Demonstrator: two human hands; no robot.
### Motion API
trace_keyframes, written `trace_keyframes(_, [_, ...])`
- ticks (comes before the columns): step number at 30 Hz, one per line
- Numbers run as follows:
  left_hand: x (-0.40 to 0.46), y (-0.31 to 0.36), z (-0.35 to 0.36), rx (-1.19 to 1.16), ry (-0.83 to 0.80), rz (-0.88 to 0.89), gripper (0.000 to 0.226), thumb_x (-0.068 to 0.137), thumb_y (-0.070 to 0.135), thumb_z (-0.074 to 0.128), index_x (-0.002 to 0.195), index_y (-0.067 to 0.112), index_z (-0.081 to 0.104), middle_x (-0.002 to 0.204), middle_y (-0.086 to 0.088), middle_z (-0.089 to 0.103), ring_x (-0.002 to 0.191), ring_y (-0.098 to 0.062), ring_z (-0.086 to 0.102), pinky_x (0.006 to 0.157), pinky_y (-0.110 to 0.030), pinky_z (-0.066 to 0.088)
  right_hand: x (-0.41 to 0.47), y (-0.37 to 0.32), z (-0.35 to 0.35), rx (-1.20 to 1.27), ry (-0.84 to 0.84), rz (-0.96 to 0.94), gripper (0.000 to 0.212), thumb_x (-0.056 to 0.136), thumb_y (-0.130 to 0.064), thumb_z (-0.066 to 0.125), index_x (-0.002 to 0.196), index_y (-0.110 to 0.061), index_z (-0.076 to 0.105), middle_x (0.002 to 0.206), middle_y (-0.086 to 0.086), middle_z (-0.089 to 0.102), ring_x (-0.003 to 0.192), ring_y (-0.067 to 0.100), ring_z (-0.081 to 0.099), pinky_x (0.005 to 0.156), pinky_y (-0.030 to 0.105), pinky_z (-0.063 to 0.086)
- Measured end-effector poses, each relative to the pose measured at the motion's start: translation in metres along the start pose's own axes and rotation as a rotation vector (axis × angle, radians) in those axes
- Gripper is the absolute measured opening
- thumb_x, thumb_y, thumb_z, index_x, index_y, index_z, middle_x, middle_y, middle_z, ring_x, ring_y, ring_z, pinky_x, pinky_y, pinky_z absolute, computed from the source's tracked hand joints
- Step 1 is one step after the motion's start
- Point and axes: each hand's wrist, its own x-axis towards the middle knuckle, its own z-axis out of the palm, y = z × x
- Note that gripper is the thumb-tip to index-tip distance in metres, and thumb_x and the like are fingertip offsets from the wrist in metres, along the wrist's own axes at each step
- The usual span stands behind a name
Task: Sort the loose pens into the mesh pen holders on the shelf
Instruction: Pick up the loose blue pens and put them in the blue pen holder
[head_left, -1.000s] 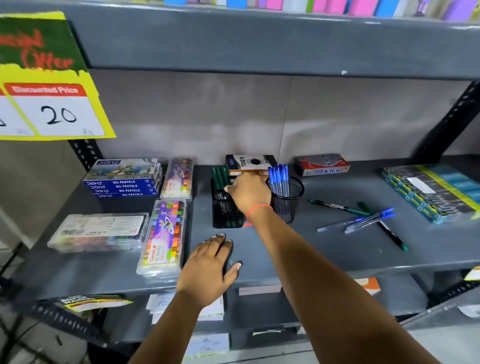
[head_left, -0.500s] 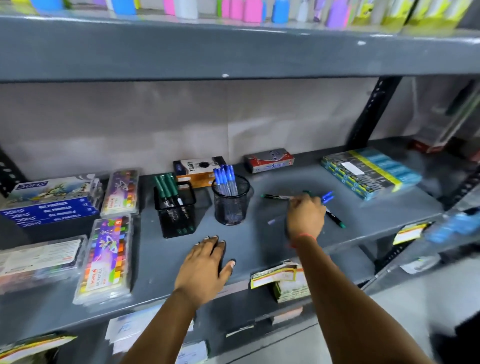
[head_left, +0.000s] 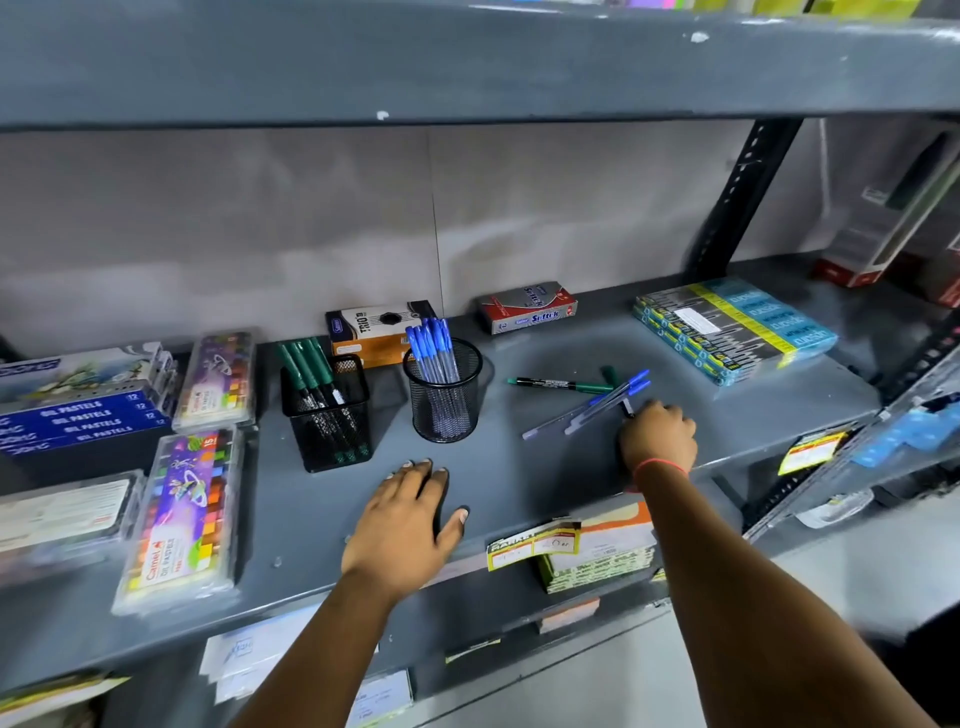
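Note:
On the grey shelf stand a square black mesh holder with green pens and a round mesh holder with blue pens. To their right lie the loose pens: a green pen lying crosswise and two blue pens lying diagonally. A second green-capped pen runs under the blue ones. My right hand has its fingers curled over the near end of that pen. My left hand lies flat on the shelf in front of the holders, holding nothing.
Oil pastel boxes fill the shelf's left side. An orange box and a red box stand at the back wall. A stack of blue and yellow packs lies at the right. An upper shelf hangs overhead.
My right hand left the square holder and moved right to the loose pens, closing on one end. The view swung right. My left hand stayed flat on the shelf.

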Motion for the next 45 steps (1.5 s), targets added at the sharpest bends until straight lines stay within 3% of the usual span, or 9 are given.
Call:
trace_keyframes(10, [0.000,0.000,0.001,-0.020,0.019,0.005,0.055,0.091,0.047,0.037,0.137,0.017,0.032,0.149,-0.010,0.031,0.137,-0.024,0.023,0.115,-0.034,0.013,-0.004,-0.015,-0.008,0.497,-0.228,0.225,0.038,0.084,-0.025,0.057,0.109,0.003,0.064,0.116,0.024,0.065,0.094,0.037,0.065,0.081,0.038,0.053])
trace_keyframes(14, [0.000,-0.001,0.001,-0.011,0.016,0.009,0.056,0.091,0.048,0.035,0.138,0.017,0.030,0.149,-0.009,0.031,0.138,-0.023,0.022,0.115,-0.034,0.014,-0.010,-0.011,-0.012,0.501,-0.213,0.268,0.041,0.088,-0.026,0.054,0.115,0.005,0.061,0.121,0.024,0.063,0.103,0.039,0.064,0.073,0.036,0.054])
trace_keyframes(18, [0.001,-0.001,0.001,-0.018,0.007,0.003,0.056,0.092,0.049,0.034,0.138,0.018,0.030,0.150,-0.008,0.029,0.138,-0.023,0.021,0.115,-0.034,0.013,-0.015,-0.013,-0.023,0.608,-0.127,0.298,0.044,0.088,-0.024,0.053,0.121,0.006,0.055,0.127,0.026,0.058,0.114,0.040,0.058,0.090,0.039,0.048])
trace_keyframes(25, [-0.005,-0.007,-0.008,-0.051,-0.045,-0.022,0.057,0.092,0.050,0.035,0.139,0.019,0.027,0.152,-0.006,0.024,0.139,-0.023,0.019,0.115,-0.034,0.012,-0.048,-0.086,-0.047,0.697,-0.133,-0.096,0.025,0.085,-0.012,0.053,0.103,0.002,0.064,0.108,0.026,0.068,0.101,0.037,0.061,0.076,0.032,0.043])
trace_keyframes(29, [-0.022,-0.031,-0.016,-0.020,0.003,-0.081,0.056,0.091,0.050,0.035,0.138,0.020,0.031,0.151,-0.005,0.027,0.138,-0.020,0.023,0.114,-0.032,0.014,-0.081,-0.151,-0.049,0.774,-0.264,-0.338,0.026,0.081,-0.010,0.061,0.058,-0.015,0.050,0.060,0.005,0.058,0.057,0.020,0.052,0.049,0.021,0.039])
trace_keyframes(33, [-0.037,-0.056,-0.024,-0.015,0.031,-0.159,0.056,0.091,0.049,0.036,0.138,0.019,0.032,0.150,-0.006,0.029,0.137,-0.022,0.025,0.114,-0.033,0.017,-0.113,-0.202,-0.041,0.761,-0.454,-0.458,0.025,0.076,-0.001,0.062,0.055,-0.012,0.054,0.049,0.003,0.050,0.039,0.012,0.044,0.037,0.019,0.037])
trace_keyframes(37, [-0.042,-0.063,-0.024,-0.005,0.043,-0.161,0.056,0.092,0.048,0.036,0.138,0.017,0.030,0.151,-0.007,0.028,0.137,-0.022,0.025,0.114,-0.032,0.014,-0.128,-0.232,-0.030,0.559,-0.484,-0.542,0.028,0.080,0.000,0.056,0.054,-0.008,0.050,0.059,0.011,0.055,0.057,0.026,0.054,0.058,0.030,0.051])
trace_keyframes(40, [-0.041,-0.064,-0.022,-0.001,0.052,-0.154,0.056,0.091,0.048,0.036,0.138,0.018,0.031,0.150,-0.008,0.029,0.137,-0.023,0.026,0.114,-0.033,0.014,-0.131,-0.237,-0.024,0.394,-0.437,-0.564,0.010,0.084,-0.005,0.053,0.084,-0.003,0.063,0.089,0.016,0.061,0.082,0.030,0.059,0.068,0.028,0.043])
trace_keyframes(45, [-0.041,-0.066,-0.020,0.015,0.080,-0.157,0.056,0.090,0.049,0.037,0.137,0.018,0.032,0.149,-0.008,0.032,0.135,-0.023,0.028,0.114,-0.034,0.017,-0.133,-0.234,-0.010,0.287,-0.362,-0.531,0.023,0.085,-0.012,0.057,0.105,-0.004,0.066,0.111,0.015,0.069,0.102,0.032,0.065,0.080,0.032,0.050])
